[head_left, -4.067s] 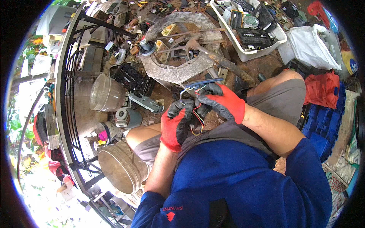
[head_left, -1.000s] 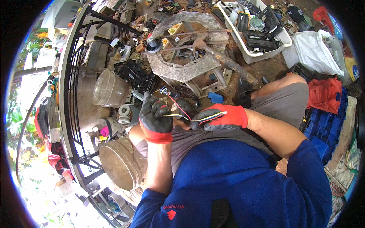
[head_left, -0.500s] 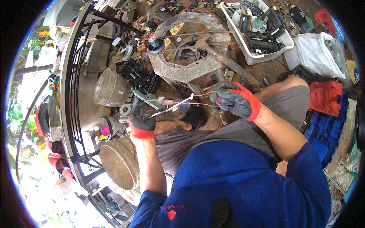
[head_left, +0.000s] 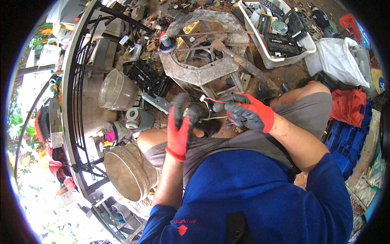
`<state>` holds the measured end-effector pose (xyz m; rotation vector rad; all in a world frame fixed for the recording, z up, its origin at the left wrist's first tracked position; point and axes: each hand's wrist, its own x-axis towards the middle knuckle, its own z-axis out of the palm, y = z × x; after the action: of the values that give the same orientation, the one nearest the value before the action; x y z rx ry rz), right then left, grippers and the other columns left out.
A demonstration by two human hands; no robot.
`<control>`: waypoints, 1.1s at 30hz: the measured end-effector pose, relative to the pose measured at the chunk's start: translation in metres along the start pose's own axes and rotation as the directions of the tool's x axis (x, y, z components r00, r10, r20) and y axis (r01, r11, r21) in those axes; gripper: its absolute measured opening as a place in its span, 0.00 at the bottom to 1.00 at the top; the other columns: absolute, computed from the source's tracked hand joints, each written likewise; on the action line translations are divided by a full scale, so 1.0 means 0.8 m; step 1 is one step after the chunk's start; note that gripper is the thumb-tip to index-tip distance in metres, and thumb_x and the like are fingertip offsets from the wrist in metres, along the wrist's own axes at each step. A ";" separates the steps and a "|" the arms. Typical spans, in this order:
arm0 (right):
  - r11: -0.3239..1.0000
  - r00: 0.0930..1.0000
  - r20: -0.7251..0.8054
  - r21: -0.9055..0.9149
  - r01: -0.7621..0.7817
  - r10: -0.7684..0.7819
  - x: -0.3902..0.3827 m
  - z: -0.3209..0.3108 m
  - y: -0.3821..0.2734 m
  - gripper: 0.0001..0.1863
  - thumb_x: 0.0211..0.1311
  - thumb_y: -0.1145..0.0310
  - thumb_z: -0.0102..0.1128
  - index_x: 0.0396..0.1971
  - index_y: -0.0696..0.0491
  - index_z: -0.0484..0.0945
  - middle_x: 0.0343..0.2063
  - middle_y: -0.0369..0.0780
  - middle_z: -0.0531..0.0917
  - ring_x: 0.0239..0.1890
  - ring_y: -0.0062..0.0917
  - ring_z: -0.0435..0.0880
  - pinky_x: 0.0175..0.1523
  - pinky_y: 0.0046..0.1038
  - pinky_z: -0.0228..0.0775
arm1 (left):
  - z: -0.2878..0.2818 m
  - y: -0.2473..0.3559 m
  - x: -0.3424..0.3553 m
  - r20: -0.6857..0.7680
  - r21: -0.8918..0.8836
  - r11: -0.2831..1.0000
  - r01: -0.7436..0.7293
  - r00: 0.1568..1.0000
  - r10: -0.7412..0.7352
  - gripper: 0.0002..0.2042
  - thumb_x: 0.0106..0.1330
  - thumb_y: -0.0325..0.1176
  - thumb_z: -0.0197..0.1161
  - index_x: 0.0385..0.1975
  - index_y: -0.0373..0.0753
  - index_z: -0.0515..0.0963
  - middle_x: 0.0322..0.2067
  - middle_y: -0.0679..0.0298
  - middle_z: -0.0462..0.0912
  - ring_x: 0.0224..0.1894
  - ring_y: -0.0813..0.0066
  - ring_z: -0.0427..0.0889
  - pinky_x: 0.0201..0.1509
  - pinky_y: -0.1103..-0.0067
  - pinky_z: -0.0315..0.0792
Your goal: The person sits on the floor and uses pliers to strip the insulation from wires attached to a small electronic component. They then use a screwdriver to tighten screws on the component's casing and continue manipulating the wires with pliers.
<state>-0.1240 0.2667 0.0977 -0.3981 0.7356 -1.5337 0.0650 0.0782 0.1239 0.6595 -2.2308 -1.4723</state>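
Note:
My right hand [head_left: 248, 112], in a red and black glove, has closed fingers holding a bundle of thin coloured wires [head_left: 213, 100] above my lap. A small white connector [head_left: 202, 98] sticks out at the bundle's left end. Beside it, my left hand [head_left: 180, 126], gloved alike, is raised with fingertips smeared by motion; whether it grips the wires is unclear. Behind my hands is a dirty octagonal metal frame [head_left: 201, 73], with a small cylindrical part [head_left: 166, 44] at its left.
Around me are a clear plastic bucket [head_left: 115, 89], a dusty bucket [head_left: 122, 171], a black metal rack [head_left: 73, 122], a grey cylinder [head_left: 140, 120], a crate of electronics [head_left: 284, 57], a white sack [head_left: 337, 61], a red bag [head_left: 347, 105] and scattered scrap.
My left hand has moved right and turned, closer to my right hand. The wires, stretched between both hands half a second ago, are bunched near my right fingers. The blue board held earlier is out of sight.

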 end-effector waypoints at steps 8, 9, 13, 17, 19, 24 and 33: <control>0.998 0.998 -0.066 -0.061 0.017 -0.021 -0.002 0.007 0.003 0.16 0.72 0.59 0.59 0.51 0.54 0.82 0.21 0.28 0.75 0.23 0.13 0.71 0.29 0.19 0.63 | 0.048 0.041 0.002 0.156 -0.446 0.799 0.404 0.914 -0.375 0.13 0.74 0.35 0.61 0.51 0.32 0.77 0.38 0.63 0.85 0.34 0.80 0.80 0.36 0.80 0.75; 0.997 0.998 -0.067 -0.080 0.015 -0.020 -0.003 0.005 0.002 0.16 0.72 0.59 0.59 0.51 0.54 0.82 0.21 0.28 0.75 0.23 0.13 0.71 0.29 0.19 0.63 | 0.048 0.041 0.002 0.147 -0.485 0.778 0.399 0.915 -0.377 0.12 0.75 0.35 0.60 0.49 0.32 0.78 0.35 0.64 0.84 0.31 0.81 0.79 0.32 0.81 0.73; 0.994 0.998 -0.068 -0.106 0.005 -0.013 -0.001 -0.002 -0.002 0.16 0.72 0.60 0.59 0.50 0.54 0.82 0.21 0.29 0.76 0.22 0.13 0.71 0.28 0.19 0.63 | 0.039 0.043 0.000 0.202 -0.539 0.750 0.383 0.923 -0.326 0.12 0.76 0.37 0.58 0.46 0.33 0.78 0.27 0.68 0.80 0.25 0.82 0.74 0.26 0.83 0.68; 0.988 0.992 -0.125 -0.157 0.017 -0.036 0.003 -0.002 0.000 0.15 0.72 0.59 0.59 0.47 0.54 0.84 0.19 0.28 0.75 0.22 0.12 0.71 0.27 0.19 0.61 | 0.025 0.043 0.002 0.352 -0.671 0.489 0.557 0.820 -0.451 0.12 0.75 0.38 0.57 0.42 0.35 0.78 0.23 0.72 0.72 0.20 0.84 0.66 0.24 0.84 0.61; 0.985 0.993 -0.121 -0.173 -0.004 -0.017 0.003 -0.001 -0.001 0.15 0.72 0.59 0.59 0.46 0.54 0.85 0.20 0.28 0.76 0.22 0.12 0.71 0.27 0.18 0.61 | 0.020 0.042 0.003 0.364 -0.658 0.491 0.571 0.812 -0.457 0.11 0.75 0.38 0.57 0.40 0.36 0.78 0.22 0.73 0.70 0.20 0.84 0.64 0.23 0.84 0.60; 0.975 0.995 -0.102 -0.220 -0.010 -0.013 0.002 0.000 -0.007 0.15 0.72 0.61 0.59 0.48 0.56 0.83 0.23 0.30 0.79 0.24 0.11 0.72 0.30 0.18 0.64 | 0.006 0.037 0.004 0.390 -0.658 0.449 0.604 0.784 -0.484 0.10 0.75 0.40 0.55 0.37 0.40 0.77 0.22 0.72 0.72 0.18 0.83 0.63 0.22 0.84 0.61; 0.946 0.988 -0.154 -0.324 -0.023 -0.029 0.001 0.005 -0.015 0.16 0.71 0.59 0.60 0.44 0.56 0.85 0.31 0.33 0.86 0.27 0.10 0.75 0.30 0.16 0.65 | 0.005 0.032 0.010 0.303 -0.622 0.464 0.631 0.740 -0.601 0.10 0.76 0.38 0.54 0.35 0.42 0.77 0.20 0.75 0.68 0.17 0.85 0.61 0.19 0.85 0.55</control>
<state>-0.1305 0.2648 0.1081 -0.5262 1.1198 -1.4590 0.0518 0.0849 0.1468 1.2348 -1.2323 -2.4980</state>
